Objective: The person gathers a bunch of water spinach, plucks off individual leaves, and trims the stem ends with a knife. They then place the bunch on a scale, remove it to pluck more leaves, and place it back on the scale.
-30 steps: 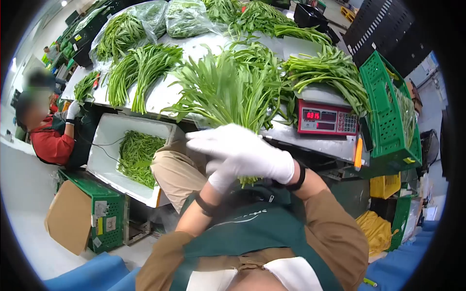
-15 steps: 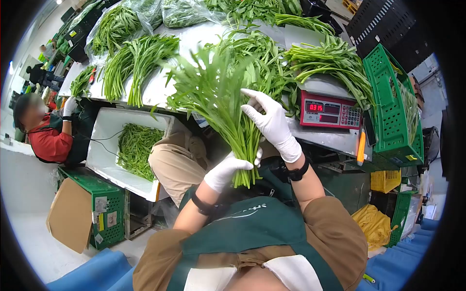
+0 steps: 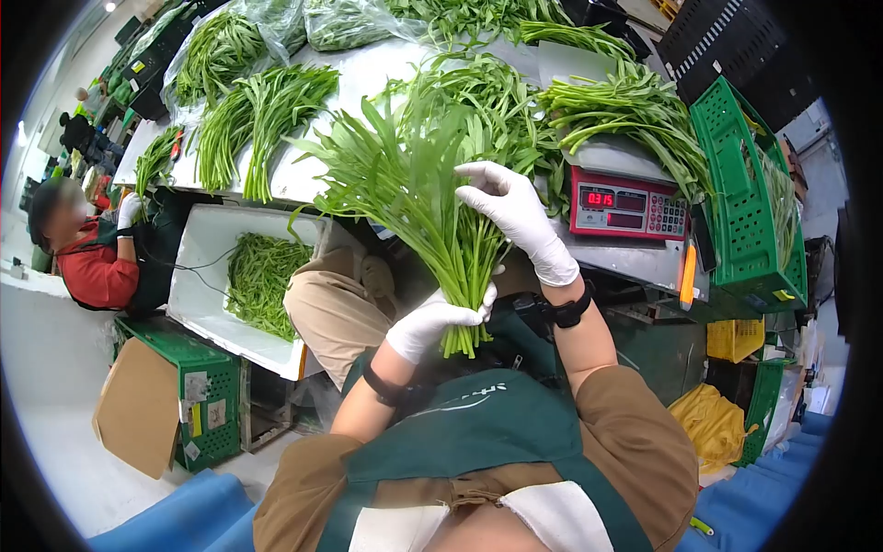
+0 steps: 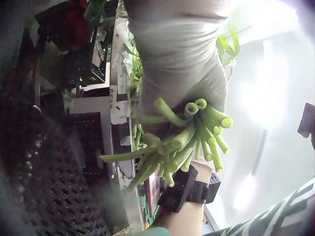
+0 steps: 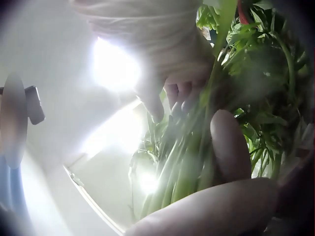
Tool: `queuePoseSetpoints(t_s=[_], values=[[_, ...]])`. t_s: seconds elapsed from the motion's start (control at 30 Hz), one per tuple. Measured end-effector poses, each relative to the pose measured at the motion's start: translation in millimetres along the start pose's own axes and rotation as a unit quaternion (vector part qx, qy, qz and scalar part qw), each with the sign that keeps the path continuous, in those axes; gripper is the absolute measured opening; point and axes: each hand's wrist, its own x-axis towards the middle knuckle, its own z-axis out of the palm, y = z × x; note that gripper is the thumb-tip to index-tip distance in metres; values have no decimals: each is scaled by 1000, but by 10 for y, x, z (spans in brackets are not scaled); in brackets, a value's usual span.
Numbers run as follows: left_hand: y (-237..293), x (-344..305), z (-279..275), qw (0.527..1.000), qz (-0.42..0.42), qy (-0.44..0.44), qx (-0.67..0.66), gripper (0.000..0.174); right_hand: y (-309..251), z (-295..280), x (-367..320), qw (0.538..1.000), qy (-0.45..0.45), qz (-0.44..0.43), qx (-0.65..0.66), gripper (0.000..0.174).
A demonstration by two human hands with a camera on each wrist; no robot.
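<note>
My left hand (image 3: 432,327), in a white glove, grips a bunch of water spinach (image 3: 441,244) low on its stems, in front of the apron. In the left wrist view the hollow cut stem ends (image 4: 189,135) stick out below the gloved hand (image 4: 182,64). The leaves fan upward and lean left. My right hand (image 3: 515,216), also gloved, is at the bunch's right side, fingers loosely bent and thumb apart from the forefinger. In the right wrist view its fingertips (image 5: 184,93) come right up to the stems (image 5: 184,164).
More water spinach (image 3: 262,129) lies across the metal table (image 3: 363,78). A red scale (image 3: 625,207) carrying greens reads 0.315. A green crate (image 3: 736,212) stands right, a white foam box (image 3: 198,290) of greens at lower left. A person in red (image 3: 97,271) works at the far left.
Both hands were together over the stems a second ago. The right hand has since moved up and right along the bunch; the left keeps its grip. The leaves now lean further left.
</note>
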Motion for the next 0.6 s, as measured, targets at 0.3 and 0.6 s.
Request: queuePoseSetpoints(t_s=[0.3, 0.6], values=[[16, -16, -5, 1000, -3, -4, 1, 86, 50, 76, -37, 998, 54, -29, 26, 18], [-52, -20, -53, 1000, -23, -6, 4, 86, 4, 115, -47, 994, 83, -55, -33, 17]])
